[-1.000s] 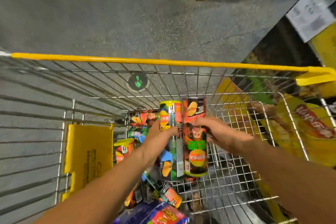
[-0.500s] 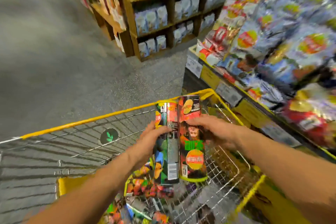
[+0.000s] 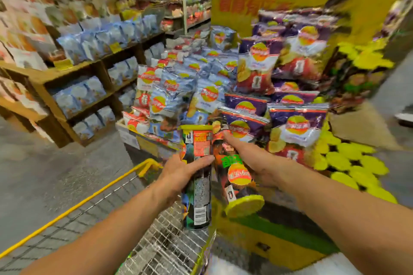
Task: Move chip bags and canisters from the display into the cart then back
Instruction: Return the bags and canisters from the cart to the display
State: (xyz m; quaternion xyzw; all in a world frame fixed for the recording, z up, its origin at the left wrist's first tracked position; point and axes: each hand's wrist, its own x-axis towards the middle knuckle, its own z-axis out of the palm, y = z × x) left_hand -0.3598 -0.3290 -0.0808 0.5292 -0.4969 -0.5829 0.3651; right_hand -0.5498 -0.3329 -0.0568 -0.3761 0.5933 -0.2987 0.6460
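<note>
fingers of the left hand (image 3: 178,172) grip an upright can (image 3: 196,176), the right hand (image 3: 254,163) grips a tilted can (image 3: 234,169), bags (image 3: 245,105) just ahead.

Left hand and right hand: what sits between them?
Head view: two chip canisters side by side, green-lidded canister gripped by left hand, yellow-lidded canister by right hand.
</note>
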